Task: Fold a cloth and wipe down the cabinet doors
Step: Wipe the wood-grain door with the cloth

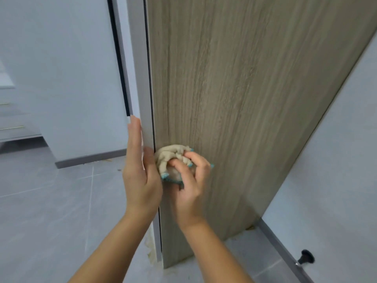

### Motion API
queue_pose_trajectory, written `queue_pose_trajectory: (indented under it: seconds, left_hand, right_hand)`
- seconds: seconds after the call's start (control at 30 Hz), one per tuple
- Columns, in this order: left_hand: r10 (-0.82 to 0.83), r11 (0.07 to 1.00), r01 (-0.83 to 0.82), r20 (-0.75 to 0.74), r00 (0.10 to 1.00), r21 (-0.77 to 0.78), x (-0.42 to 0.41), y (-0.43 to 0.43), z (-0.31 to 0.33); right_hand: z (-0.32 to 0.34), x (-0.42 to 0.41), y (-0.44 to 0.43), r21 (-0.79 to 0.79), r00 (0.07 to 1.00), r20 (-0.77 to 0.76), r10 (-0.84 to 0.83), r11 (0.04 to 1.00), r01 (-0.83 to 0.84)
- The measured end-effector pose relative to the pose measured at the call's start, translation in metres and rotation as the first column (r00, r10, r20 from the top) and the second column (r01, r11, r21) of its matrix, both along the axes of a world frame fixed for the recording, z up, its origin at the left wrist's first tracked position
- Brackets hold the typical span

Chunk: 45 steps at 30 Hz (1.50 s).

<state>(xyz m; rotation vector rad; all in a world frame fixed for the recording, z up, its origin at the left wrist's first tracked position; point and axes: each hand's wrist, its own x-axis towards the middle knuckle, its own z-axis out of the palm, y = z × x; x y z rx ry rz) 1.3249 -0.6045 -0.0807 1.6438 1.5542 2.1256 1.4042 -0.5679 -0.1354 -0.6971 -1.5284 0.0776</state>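
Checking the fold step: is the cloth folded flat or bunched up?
Bunched up. The cloth is scrunched into a wrinkled wad in the right hand, against the wood-grain door; no flat folded layers show.

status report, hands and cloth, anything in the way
Left hand flat, fingers straight, on the grey door edge. Right hand grips bunched beige cloth with teal trim against the wood-grain cabinet door. Black doorstop low right, clear of the cloth.

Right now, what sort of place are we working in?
Probably a room in a home: a tall wood-grain door, grey floor tiles, and white drawers with slim handles at far left.
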Motion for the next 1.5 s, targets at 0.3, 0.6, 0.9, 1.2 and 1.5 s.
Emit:
queue_pose_trajectory:
  seconds: [0.3,0.6,0.9,1.2,1.5]
  left_hand:
    - [-0.028,0.999,0.028,0.022,0.999,-0.017,0.004,0.009,-0.019]
    - [0.001,0.995,0.011,-0.123,0.992,0.097,-0.009,0.030,-0.033]
    - [0.017,0.995,-0.003,-0.149,0.989,0.097,-0.012,0.035,-0.038]
    - [-0.006,0.996,0.018,-0.132,0.991,0.085,-0.009,0.030,-0.035]
    - [-0.087,0.995,0.090,-0.072,0.994,0.045,-0.009,0.017,-0.034]
  right_hand:
    - [-0.010,0.094,0.057,-0.207,0.972,-0.104,-0.213,0.960,0.188]
    - [0.004,0.217,0.160,-0.626,0.747,-0.172,-0.642,0.657,0.420]
    - [0.009,0.242,0.193,-0.725,0.594,-0.311,-0.742,0.589,0.356]
    - [-0.022,0.097,0.073,-0.520,0.843,-0.329,-0.426,0.827,0.215]
    - [-0.043,0.006,-0.008,-0.065,0.976,0.211,-0.049,0.996,0.064]
